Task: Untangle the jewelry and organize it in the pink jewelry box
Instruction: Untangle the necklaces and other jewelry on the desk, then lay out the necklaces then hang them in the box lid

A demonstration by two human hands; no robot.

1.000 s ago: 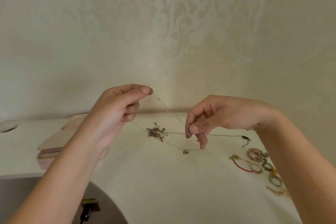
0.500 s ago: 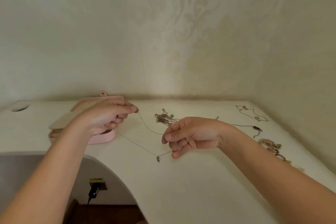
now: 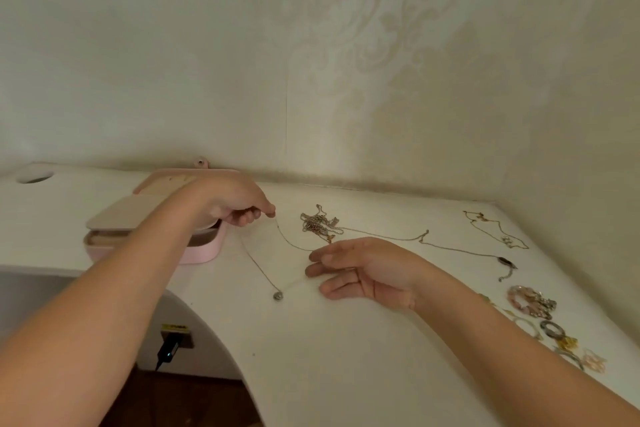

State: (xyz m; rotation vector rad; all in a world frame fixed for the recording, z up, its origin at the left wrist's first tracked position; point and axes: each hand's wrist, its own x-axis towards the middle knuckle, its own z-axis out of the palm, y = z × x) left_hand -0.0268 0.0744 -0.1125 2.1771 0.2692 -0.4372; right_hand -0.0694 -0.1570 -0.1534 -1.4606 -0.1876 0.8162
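Necklace (image 3: 263, 272) strung out at frame centre, one end held.
Left hand (image 3: 235, 208) pinches its end beside the pink jewelry box (image 3: 204, 253), mid-left. Right hand (image 3: 363, 270) is nearly flat, gripping nothing, chain at its fingertips. This likely keeps it clear of the tangle (image 3: 317, 224).

Your white desk (image 3: 346, 357) meets the wall at the back and has a curved cut-out in its near edge. At your far left is a round hole (image 3: 34, 178) in the top. The pink jewelry box (image 3: 204, 253) sits open at back left. A tangle of chains (image 3: 317, 224) lies mid-desk, and the round pendant (image 3: 277, 295) of a thin necklace (image 3: 258, 270) rests nearer you. To your right lie a long chain (image 3: 460, 250) with a dark piece, a gold chain (image 3: 495, 230), and a cluster of rings and bracelets (image 3: 540, 315) by the edge.
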